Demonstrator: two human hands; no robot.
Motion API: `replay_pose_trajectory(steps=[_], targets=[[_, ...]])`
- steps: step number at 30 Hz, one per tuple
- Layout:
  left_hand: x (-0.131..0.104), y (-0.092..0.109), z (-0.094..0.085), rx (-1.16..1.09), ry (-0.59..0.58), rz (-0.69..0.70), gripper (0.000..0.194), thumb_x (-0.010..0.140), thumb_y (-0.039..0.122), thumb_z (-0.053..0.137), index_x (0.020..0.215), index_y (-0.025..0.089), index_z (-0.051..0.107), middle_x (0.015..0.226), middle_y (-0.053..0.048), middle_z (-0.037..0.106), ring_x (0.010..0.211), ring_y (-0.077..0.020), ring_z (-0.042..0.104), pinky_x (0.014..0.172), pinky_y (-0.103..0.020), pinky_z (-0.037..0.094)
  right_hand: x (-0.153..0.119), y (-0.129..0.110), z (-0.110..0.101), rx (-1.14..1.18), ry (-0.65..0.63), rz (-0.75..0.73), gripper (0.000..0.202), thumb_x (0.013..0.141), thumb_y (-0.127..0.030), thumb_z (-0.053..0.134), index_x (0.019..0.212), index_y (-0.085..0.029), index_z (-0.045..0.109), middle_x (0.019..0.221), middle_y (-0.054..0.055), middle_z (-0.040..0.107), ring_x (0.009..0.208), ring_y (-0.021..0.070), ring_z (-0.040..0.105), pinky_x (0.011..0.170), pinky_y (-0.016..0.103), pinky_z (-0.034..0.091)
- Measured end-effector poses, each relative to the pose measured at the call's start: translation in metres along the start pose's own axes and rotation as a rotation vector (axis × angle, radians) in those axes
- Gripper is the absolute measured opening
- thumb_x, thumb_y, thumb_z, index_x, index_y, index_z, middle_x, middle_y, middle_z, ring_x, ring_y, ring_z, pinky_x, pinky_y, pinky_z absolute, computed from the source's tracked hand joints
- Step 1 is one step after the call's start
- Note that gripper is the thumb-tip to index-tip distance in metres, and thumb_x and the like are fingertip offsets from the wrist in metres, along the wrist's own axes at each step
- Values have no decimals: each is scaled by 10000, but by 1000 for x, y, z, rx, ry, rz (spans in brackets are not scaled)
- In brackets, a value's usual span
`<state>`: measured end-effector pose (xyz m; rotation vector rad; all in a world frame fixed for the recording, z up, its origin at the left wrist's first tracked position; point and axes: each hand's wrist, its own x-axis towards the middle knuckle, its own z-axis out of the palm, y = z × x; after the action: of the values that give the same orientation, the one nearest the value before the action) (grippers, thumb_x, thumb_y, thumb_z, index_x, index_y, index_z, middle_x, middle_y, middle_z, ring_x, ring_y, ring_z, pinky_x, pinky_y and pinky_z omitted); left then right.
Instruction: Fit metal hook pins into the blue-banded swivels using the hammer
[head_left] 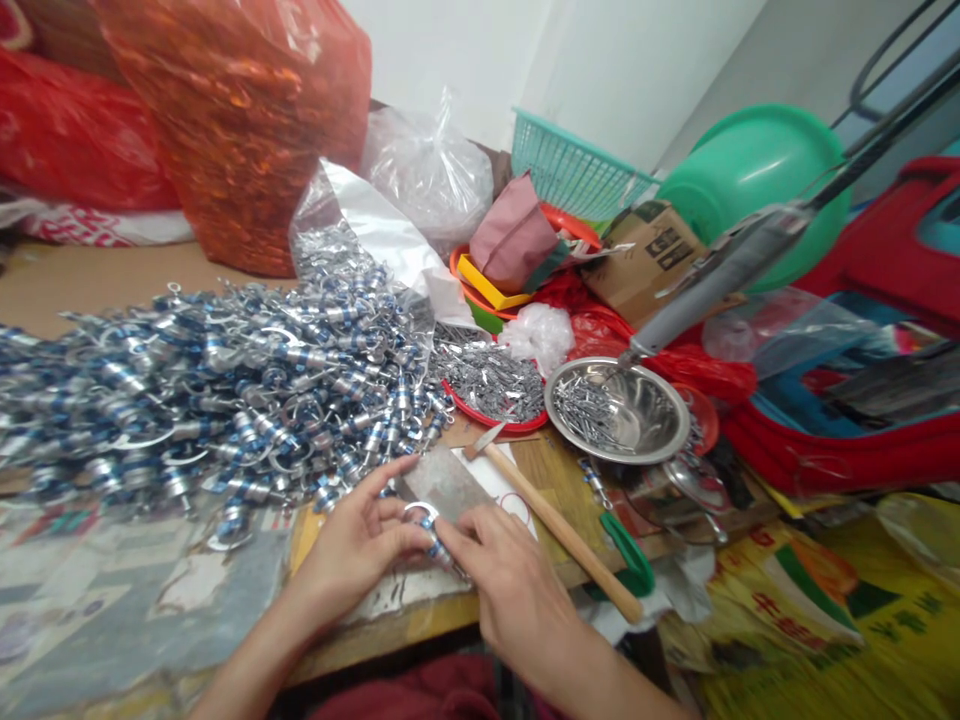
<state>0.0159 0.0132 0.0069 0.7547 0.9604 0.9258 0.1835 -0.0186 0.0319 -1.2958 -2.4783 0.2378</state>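
White wall [457, 50] behind, crowded desk [551, 465] in front, and all the action sits at the near edge! Left hand [367, 530]: thumb and fingers pinching a small blue-and-silver metal piece [439, 548] near its ring end. Right hand [506, 565]: fingers closed on the other end, covering much of it. How far along? One piece in work, I'd judge, and no sign it's complete. Off to the left, a huge heap of similar pieces [262, 390], though whether those are finished or waiting, I can't tell. Plenty of loose metal bits [499, 380] left, too, in the red tray [517, 428] and the steel bowl [652, 415]. Hammer [562, 532] lying idle, just right of the plate. And the piece itself: shiny, banded, a pale curved ring at its upper end, held tilted just nearside of that flat metal plate [450, 480], fine detail blurred.
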Motion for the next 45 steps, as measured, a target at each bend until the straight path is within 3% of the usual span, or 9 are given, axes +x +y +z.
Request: replay_pose_trajectory(steps=[4,9,19,23,31,34,37,40,45], targets=[[0,0,0,27,10,-20,764,571,133,694,1235,156,317,633,28,619,591,-171,625,583,-310,520,-6,50,-3,-18,204,254,338,841,-170,415,1169,-181,495,980,92,546,908,201,519,766,323,432],[-1,1,0,25,19,-14,775,567,124,696,1242,148,316,627,27,625,591,-171,630,583,-304,522,-15,90,0,-36,-23,454,217,831,-274,465,970,-168,594,828,58,601,783,192,586,679,299,463],[0,0,-1,26,39,-4,798,557,142,717,1249,168,322,626,34,625,557,-155,618,580,-314,533,-42,27,-42,-1,196,36,516,843,-84,398,1319,-272,328,1057,74,592,912,175,590,738,273,488],[0,-1,-1,34,16,12,788,569,147,713,1248,155,312,626,22,637,558,-157,622,568,-299,523,-47,23,-32,-71,10,39,542,820,-54,346,1326,-245,332,927,68,624,765,173,615,632,273,517],[-1,0,0,46,29,-2,783,574,152,709,1248,150,310,641,10,652,573,-160,617,588,-304,512,-61,29,-16,100,80,134,481,840,-83,367,1294,-243,389,957,66,621,833,162,605,717,271,506],[-4,0,0,143,35,31,618,597,183,695,1162,146,449,680,-15,666,636,-179,623,639,-315,499,-53,51,-10,221,161,325,393,844,-189,445,1235,-210,472,1063,82,606,950,186,580,801,301,482],[-6,0,-2,388,116,114,275,622,243,677,880,154,646,697,-46,682,676,-205,621,678,-328,479,-37,78,-6,287,83,462,359,817,-260,505,1160,-164,548,1012,89,638,929,209,591,792,332,481],[-7,0,-5,561,189,244,124,642,299,653,688,190,690,749,-58,676,742,-222,611,731,-339,458,-11,94,-5,229,-9,414,278,836,-277,480,1050,-175,625,877,64,657,822,180,605,739,304,477],[-3,0,-3,669,199,466,122,648,303,622,591,209,675,826,-54,601,816,-205,580,725,-294,447,66,111,0,0,135,358,264,850,-219,461,1052,-154,618,967,90,608,897,160,561,790,254,415]])
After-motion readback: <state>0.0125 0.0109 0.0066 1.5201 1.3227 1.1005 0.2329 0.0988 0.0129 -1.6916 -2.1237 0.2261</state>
